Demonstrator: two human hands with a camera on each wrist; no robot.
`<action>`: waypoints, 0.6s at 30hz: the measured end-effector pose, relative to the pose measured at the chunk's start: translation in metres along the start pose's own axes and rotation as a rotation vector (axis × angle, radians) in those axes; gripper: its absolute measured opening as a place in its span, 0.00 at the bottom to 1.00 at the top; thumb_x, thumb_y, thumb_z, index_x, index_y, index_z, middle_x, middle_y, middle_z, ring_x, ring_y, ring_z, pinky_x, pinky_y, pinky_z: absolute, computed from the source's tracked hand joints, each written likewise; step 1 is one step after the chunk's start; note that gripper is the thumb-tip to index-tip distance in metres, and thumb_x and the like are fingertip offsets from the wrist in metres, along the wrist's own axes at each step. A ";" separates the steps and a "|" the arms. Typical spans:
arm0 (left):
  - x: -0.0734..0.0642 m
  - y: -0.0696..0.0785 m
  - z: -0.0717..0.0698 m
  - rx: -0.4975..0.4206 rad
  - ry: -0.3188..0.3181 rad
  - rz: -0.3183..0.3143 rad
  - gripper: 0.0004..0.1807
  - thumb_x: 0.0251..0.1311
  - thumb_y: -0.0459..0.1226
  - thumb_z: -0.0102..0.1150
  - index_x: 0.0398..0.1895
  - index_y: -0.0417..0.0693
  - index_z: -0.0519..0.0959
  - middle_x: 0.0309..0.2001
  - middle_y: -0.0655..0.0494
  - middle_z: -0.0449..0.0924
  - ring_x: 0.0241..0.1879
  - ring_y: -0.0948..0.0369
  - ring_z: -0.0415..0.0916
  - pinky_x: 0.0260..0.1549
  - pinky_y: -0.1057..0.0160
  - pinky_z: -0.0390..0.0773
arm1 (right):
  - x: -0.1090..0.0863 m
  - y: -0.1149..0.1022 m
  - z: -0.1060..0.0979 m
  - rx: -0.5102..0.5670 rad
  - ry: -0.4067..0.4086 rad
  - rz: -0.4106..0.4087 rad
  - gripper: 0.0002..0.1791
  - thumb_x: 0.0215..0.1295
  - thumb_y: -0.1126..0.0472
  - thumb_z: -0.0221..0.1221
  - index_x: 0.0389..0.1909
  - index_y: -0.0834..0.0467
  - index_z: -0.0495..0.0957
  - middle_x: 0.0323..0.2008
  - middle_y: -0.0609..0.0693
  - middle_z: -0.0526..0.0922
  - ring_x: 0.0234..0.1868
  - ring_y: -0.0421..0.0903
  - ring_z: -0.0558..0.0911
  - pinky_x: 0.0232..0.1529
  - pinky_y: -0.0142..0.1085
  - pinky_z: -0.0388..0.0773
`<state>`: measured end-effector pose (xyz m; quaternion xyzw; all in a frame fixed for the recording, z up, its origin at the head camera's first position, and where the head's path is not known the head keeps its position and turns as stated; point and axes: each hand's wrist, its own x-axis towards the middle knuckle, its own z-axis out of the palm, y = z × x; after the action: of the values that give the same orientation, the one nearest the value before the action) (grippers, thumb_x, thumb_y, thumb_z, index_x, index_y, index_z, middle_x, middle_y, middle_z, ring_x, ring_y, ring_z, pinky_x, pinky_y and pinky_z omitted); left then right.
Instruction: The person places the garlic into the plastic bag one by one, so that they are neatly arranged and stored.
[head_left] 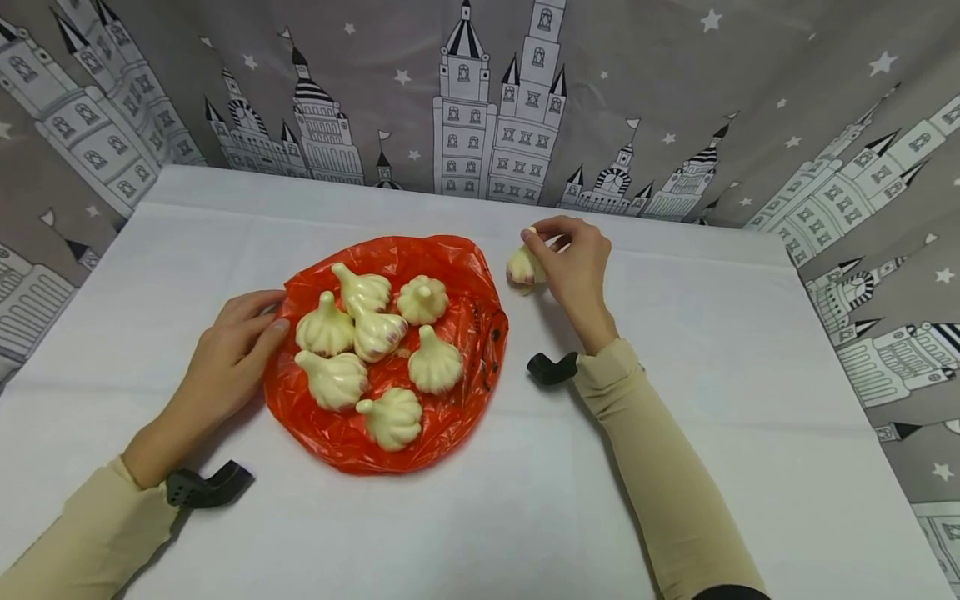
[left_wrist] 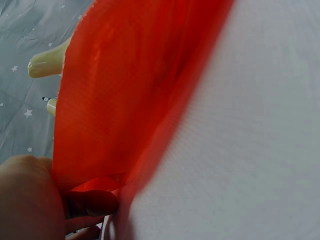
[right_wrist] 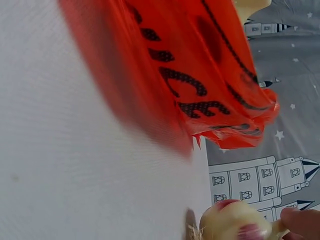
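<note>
A red plastic bag (head_left: 457,417), its edge rolled down, lies on the white table with several garlic bulbs (head_left: 435,365) inside. My left hand (head_left: 228,354) is at the bag's left edge; in the left wrist view its thumb (left_wrist: 92,203) and fingers pinch the red plastic. Beyond the bag's far right side, my right hand (head_left: 573,262) holds a single garlic bulb (head_left: 522,267) by its stem, roots downward. That bulb (right_wrist: 235,222) shows purple patches in the right wrist view, where only fingertips of the hand appear.
The white tablecloth (head_left: 712,367) spreads around the bag on all sides. A grey curtain (head_left: 645,75) printed with castles and stars hangs behind the table. Black wrist mounts (head_left: 210,485) stick out at both sleeves. Black lettering (right_wrist: 200,100) runs along the bag's right side.
</note>
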<state>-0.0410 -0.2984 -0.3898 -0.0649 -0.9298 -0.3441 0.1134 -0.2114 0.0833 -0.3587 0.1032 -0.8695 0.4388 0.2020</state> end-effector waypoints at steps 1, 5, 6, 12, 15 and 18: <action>0.000 0.000 0.000 -0.001 0.002 0.001 0.21 0.73 0.40 0.49 0.53 0.30 0.80 0.66 0.40 0.69 0.68 0.42 0.60 0.63 0.31 0.61 | 0.000 0.000 -0.001 -0.004 -0.008 -0.001 0.08 0.59 0.55 0.69 0.35 0.55 0.89 0.30 0.49 0.88 0.28 0.46 0.80 0.34 0.31 0.68; 0.000 0.000 0.000 -0.007 0.003 0.006 0.20 0.73 0.40 0.49 0.52 0.30 0.80 0.66 0.39 0.69 0.68 0.42 0.59 0.63 0.30 0.60 | 0.000 -0.001 -0.002 -0.038 -0.026 -0.006 0.08 0.61 0.55 0.67 0.35 0.54 0.89 0.32 0.49 0.87 0.31 0.47 0.80 0.36 0.33 0.70; 0.000 0.000 0.000 -0.009 0.000 0.005 0.20 0.73 0.40 0.49 0.52 0.30 0.80 0.66 0.39 0.68 0.68 0.41 0.59 0.63 0.30 0.60 | 0.000 -0.001 -0.003 -0.051 -0.026 -0.008 0.08 0.61 0.55 0.66 0.35 0.54 0.89 0.32 0.49 0.86 0.32 0.47 0.80 0.36 0.34 0.70; -0.001 -0.001 0.000 -0.006 -0.007 -0.003 0.21 0.73 0.40 0.48 0.52 0.29 0.80 0.66 0.38 0.67 0.69 0.40 0.59 0.64 0.29 0.58 | 0.000 -0.005 -0.004 -0.087 -0.024 -0.028 0.08 0.58 0.57 0.64 0.33 0.56 0.88 0.24 0.52 0.79 0.28 0.47 0.73 0.32 0.34 0.64; -0.001 -0.002 0.000 -0.004 -0.007 -0.002 0.21 0.73 0.40 0.48 0.52 0.29 0.80 0.66 0.38 0.67 0.69 0.40 0.59 0.65 0.29 0.57 | -0.001 -0.008 -0.003 -0.072 -0.049 -0.021 0.08 0.56 0.58 0.63 0.32 0.56 0.88 0.21 0.50 0.78 0.24 0.45 0.71 0.29 0.33 0.62; -0.001 -0.001 0.000 0.001 -0.003 0.001 0.21 0.73 0.40 0.48 0.52 0.30 0.80 0.66 0.38 0.68 0.69 0.41 0.59 0.64 0.30 0.58 | -0.002 -0.010 -0.002 -0.061 -0.073 -0.018 0.08 0.55 0.58 0.63 0.32 0.55 0.87 0.20 0.49 0.78 0.24 0.44 0.71 0.30 0.32 0.63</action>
<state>-0.0405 -0.2996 -0.3909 -0.0658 -0.9301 -0.3436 0.1120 -0.2052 0.0795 -0.3515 0.1207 -0.8884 0.4060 0.1770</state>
